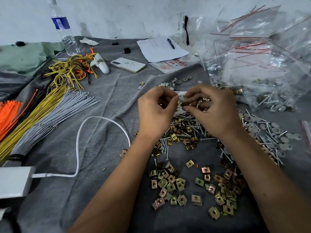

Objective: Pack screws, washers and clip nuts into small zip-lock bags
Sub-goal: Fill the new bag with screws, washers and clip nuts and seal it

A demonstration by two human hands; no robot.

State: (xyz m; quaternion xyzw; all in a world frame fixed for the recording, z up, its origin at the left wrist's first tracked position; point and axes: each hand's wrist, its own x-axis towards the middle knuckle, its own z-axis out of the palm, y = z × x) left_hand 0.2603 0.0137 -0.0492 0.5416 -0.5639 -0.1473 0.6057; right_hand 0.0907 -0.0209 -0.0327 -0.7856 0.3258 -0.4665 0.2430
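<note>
Your fingers pinch one small zip-lock bag (180,96) between your left hand (157,108) and right hand (212,109); one clip nut (183,103) shows at its mouth. At six o'clock lie dozens of clip nuts (193,184), screws (183,130) between. At two o'clock, one large bag (262,71) holds filled packets.

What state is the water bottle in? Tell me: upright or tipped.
Upright. The water bottle stands on its base at the cloth's far edge, neck pointing up; its cap is out of frame.
</note>
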